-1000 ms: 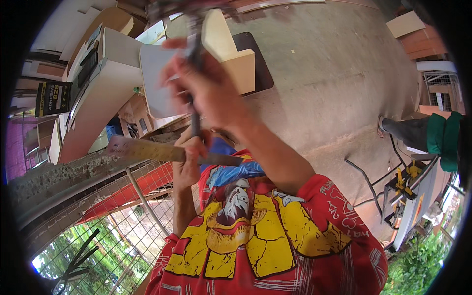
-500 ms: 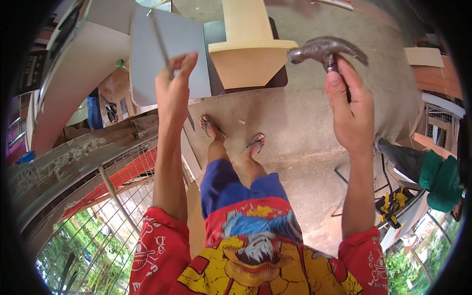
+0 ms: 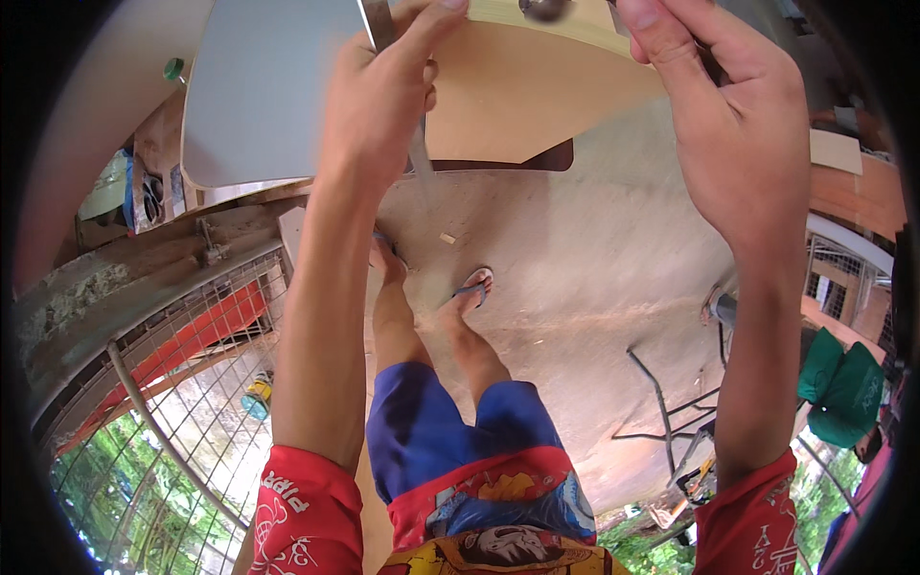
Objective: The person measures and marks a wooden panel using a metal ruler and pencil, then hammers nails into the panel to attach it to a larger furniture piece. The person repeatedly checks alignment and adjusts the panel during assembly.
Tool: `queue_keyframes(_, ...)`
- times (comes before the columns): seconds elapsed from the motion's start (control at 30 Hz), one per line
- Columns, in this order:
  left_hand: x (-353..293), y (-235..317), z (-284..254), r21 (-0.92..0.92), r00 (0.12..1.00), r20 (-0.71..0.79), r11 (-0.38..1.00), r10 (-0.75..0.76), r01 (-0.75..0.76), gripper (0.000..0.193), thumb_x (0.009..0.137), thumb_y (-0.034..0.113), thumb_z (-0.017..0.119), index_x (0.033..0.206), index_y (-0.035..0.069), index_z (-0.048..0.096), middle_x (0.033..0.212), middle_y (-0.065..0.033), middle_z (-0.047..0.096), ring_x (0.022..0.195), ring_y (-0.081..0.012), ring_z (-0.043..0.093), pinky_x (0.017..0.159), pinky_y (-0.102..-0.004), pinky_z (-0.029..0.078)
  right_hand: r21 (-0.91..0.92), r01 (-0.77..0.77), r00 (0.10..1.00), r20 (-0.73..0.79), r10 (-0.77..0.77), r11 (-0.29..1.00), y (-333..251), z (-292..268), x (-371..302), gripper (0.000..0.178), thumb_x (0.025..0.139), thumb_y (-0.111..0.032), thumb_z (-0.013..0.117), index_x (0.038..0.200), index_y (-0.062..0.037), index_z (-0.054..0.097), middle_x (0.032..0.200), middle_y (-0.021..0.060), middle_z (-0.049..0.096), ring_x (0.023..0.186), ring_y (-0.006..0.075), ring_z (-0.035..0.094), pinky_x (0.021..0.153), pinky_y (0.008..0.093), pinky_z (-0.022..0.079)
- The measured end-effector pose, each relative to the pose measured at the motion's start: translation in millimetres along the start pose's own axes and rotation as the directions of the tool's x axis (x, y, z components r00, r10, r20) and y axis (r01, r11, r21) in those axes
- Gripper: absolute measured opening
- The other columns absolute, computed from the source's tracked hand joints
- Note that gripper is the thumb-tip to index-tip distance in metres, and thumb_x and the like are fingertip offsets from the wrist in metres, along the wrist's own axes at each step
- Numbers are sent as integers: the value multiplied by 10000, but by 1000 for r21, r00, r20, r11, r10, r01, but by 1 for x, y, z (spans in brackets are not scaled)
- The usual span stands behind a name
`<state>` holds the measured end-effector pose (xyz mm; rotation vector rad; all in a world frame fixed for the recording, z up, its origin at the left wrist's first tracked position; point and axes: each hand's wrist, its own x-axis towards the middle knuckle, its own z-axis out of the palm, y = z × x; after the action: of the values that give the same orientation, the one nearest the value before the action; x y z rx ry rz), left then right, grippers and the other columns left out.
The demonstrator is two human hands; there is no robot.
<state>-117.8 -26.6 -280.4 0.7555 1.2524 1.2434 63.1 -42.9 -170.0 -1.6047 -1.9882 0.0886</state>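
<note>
My left hand (image 3: 379, 110) is closed around a long, thin flat metal bar (image 3: 420, 158), whose lower end sticks out below the fist. Thumb and fingertips reach the pale edge of a tan wooden piece (image 3: 517, 91). In my right hand (image 3: 733, 125) is a claw hammer, gripped by its handle at the top of the view. Its round dark face (image 3: 546, 8) shows over the pale edge, while the rest of the head is cut off. Whether the hammer touches the wood I cannot tell.
A grey panel (image 3: 268, 96) lies left of the tan piece, with a dark board (image 3: 551, 158) beneath. Wire mesh fencing (image 3: 182, 402) stands at lower left. Black metal legs (image 3: 661, 412) rest on the floor at right, near a person's foot (image 3: 709, 305) and green cloth (image 3: 839, 383).
Both hands have moved up and toward the wooden piece, which now appears larger. The hammer head has come over its pale edge. My view has shifted forward.
</note>
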Motion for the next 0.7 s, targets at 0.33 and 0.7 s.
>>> queue_keyframes(0.33,-2,-28,-9,-99,984,98,986,146,-136,541,1102,359,762,1558,99,636,1175,30,763,757,-26,481,645,-241,384,232,58,974,200,-106,971,47,15,28,344,1148,-252,708,1336,31,769,926,-46,666,718,33,472,648,214,386)
queue_keyframes(0.7,9,-58,3,-219,964,92,949,251,-226,590,1096,420,760,1551,62,645,1054,-21,687,870,-113,567,765,-302,482,343,77,961,226,-162,936,22,20,36,369,1143,-304,721,1202,52,797,813,-31,652,733,39,536,669,233,425)
